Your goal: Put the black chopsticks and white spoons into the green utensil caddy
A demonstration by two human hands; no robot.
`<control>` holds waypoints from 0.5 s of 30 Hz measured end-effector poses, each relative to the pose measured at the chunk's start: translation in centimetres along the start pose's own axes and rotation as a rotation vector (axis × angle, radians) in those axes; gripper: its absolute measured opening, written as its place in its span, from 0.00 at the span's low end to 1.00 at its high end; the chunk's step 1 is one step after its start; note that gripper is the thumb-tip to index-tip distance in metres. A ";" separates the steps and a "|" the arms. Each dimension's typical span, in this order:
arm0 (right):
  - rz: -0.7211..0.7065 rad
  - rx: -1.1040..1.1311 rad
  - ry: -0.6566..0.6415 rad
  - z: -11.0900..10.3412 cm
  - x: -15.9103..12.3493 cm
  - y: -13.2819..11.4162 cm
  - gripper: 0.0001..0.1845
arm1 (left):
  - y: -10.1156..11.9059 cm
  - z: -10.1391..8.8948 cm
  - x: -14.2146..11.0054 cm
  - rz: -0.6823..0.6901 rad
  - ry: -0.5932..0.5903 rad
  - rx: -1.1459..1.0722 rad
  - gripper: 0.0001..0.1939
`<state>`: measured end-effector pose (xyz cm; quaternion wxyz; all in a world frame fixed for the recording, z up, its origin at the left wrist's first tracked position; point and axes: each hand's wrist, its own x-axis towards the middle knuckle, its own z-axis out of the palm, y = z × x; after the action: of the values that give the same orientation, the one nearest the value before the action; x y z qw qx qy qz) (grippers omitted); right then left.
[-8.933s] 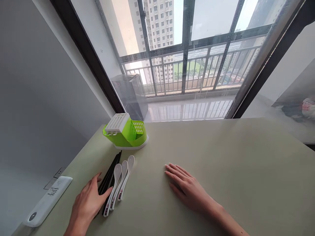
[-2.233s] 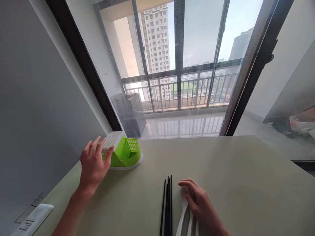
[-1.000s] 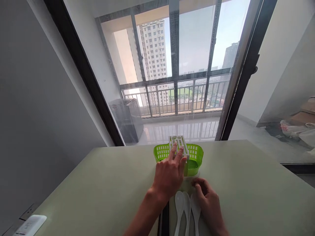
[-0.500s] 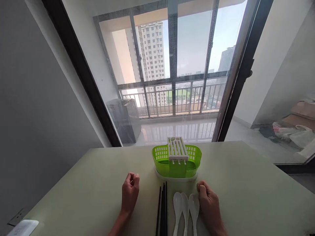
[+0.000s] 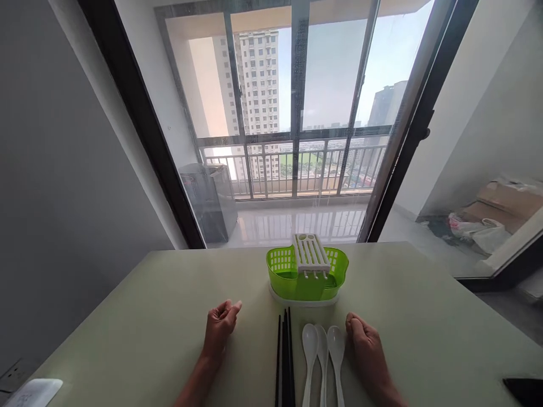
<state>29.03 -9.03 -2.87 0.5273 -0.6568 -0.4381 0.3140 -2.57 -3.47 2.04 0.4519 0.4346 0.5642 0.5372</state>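
My left hand (image 5: 219,325) rests on the pale table (image 5: 139,333), left of the chopsticks, its fingers curled in and the thumb pointing out. Nothing shows in it. Several black chopsticks (image 5: 285,362) lie lengthwise in front of me. To their right are three white spoons (image 5: 310,342), bowls facing away from me. Closed in a loose fist, my right hand (image 5: 367,347) sits just right of the rightmost spoon, with no object visible in it. Beyond the utensils stands a green basket (image 5: 282,287) on a white base, a white slotted rack (image 5: 311,253) with small hooks across its middle.
A white object (image 5: 36,393) lies at the table's near left corner, and a dark object (image 5: 526,391) shows at the lower right edge. Behind the table's far edge is a dark-framed glass door (image 5: 139,124). Bags and cardboard (image 5: 487,226) lie on the floor at right.
My left thumb now sticks out from the curled fingers. The right hand stays closed beside the spoons. The view has shifted slightly; the basket, chopsticks and spoons keep their places.
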 end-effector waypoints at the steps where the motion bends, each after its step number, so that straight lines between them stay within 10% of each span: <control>1: -0.007 -0.028 -0.006 -0.3 -0.2 -0.1 0.15 | 0.0 0.1 -0.1 -0.007 -0.001 -0.018 0.34; 15: -0.367 -0.691 -0.495 -1.7 -4.9 -9.9 0.12 | 0.4 0.0 -0.7 -0.116 -0.021 -0.314 0.34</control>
<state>26.01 -13.61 6.88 0.2040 -0.6109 -0.7388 0.1982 -2.37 -4.15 2.51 0.5503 0.3309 0.4929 0.5871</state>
